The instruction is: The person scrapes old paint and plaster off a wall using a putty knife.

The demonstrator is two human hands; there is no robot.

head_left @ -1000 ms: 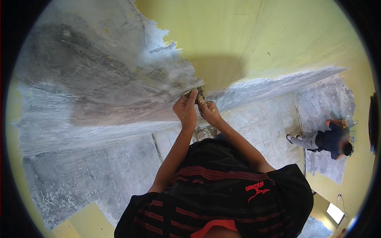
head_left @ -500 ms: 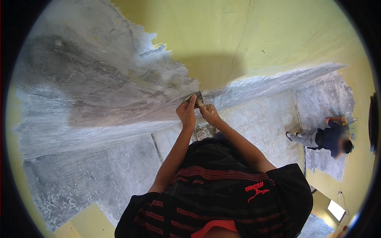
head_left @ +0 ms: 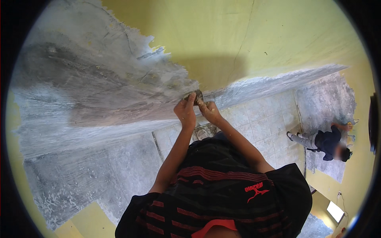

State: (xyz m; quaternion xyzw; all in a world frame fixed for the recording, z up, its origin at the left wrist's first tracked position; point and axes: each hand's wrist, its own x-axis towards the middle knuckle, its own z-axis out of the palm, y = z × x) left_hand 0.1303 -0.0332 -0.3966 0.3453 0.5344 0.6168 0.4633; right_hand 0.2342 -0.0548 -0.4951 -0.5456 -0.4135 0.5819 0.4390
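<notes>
Both my hands are closed round a small dark flat scraper [head_left: 199,96] in front of the wall. My left hand [head_left: 185,112] grips its left side, the thumb laid along its face. From the right, my right hand [head_left: 210,112] pinches it, and pale crumbs stick to those fingers. Beyond the scraper, the yellow paint [head_left: 214,67] of the wall meets a bared grey patch [head_left: 119,87] along a ragged edge. Whether the blade touches the wall I cannot tell.
Pale floor tiles [head_left: 258,119] lie below, beside the wall's foot. Another person [head_left: 327,142] is at the right, one arm stretched to a partly bared wall [head_left: 323,95]. More grey wall [head_left: 91,170] shows at lower left.
My hands and the scraper have barely shifted. The yellowish clump of scrapings by my right fingers looks smaller now. The other person has leaned and moved the arm slightly.
</notes>
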